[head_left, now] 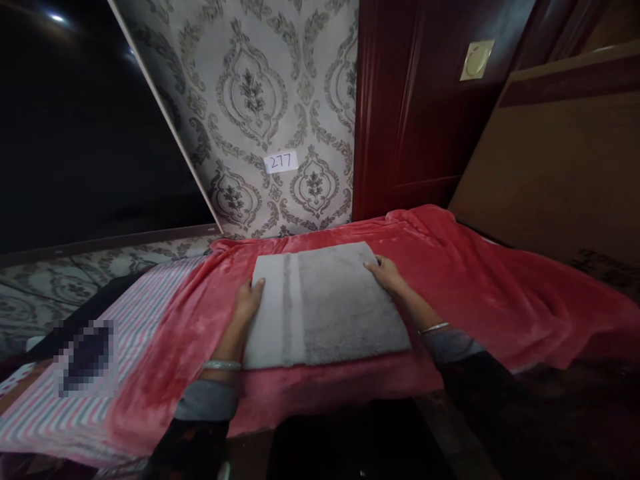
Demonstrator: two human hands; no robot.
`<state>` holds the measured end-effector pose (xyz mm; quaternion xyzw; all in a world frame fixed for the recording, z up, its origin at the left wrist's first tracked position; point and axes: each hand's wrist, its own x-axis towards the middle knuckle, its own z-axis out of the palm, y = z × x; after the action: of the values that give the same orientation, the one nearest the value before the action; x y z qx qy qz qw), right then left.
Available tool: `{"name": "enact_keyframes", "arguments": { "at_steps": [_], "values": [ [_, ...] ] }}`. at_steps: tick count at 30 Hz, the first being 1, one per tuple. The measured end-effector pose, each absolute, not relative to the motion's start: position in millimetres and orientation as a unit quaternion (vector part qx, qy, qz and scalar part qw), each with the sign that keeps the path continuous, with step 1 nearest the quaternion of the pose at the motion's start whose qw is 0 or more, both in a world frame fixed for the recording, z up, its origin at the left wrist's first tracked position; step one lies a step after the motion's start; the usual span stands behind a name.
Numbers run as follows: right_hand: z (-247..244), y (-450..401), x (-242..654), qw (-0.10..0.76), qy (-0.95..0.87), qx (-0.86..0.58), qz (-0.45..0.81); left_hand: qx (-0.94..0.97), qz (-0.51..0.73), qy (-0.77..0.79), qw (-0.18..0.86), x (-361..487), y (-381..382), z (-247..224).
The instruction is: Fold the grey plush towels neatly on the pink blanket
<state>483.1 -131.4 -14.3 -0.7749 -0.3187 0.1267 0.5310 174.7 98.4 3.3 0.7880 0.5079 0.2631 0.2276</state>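
Note:
A grey towel [350, 300] with pale bands on its left part lies spread as a rough rectangle on a red plush blanket [480, 287]. My left hand [249, 299] grips the towel's left edge near the upper corner, thumb on top. At the upper right corner, my right hand [384, 272] pinches the edge between thumb and fingers. The fingers beneath the cloth are hidden on both sides. Bracelets show on both wrists.
Left of the blanket is a striped cloth [145, 313] with a blurred-out dark patch. A large dark screen [90, 133] stands at the left. Behind are patterned wallpaper with a paper label [281, 162] reading 277 and a dark red door [410, 100]. A big cardboard box [560, 160] leans at right.

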Motion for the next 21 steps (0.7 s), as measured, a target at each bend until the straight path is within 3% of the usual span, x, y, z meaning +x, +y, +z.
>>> {"name": "enact_keyframes", "arguments": {
  "at_steps": [8, 14, 21],
  "values": [
    [-10, -139, 476, 0.415, -0.343, -0.837, 0.094, 0.821, 0.171, 0.521, 0.159, 166, 90, 18],
    [29, -86, 436, 0.345, -0.449, -0.824, 0.015, 0.888, 0.184, 0.408, 0.105, 233, 72, 43],
    [-5, -62, 384, 0.183, -0.543, -0.818, -0.052, 0.943, 0.116, 0.313, -0.006, 277, 32, 1]
  ]
}}
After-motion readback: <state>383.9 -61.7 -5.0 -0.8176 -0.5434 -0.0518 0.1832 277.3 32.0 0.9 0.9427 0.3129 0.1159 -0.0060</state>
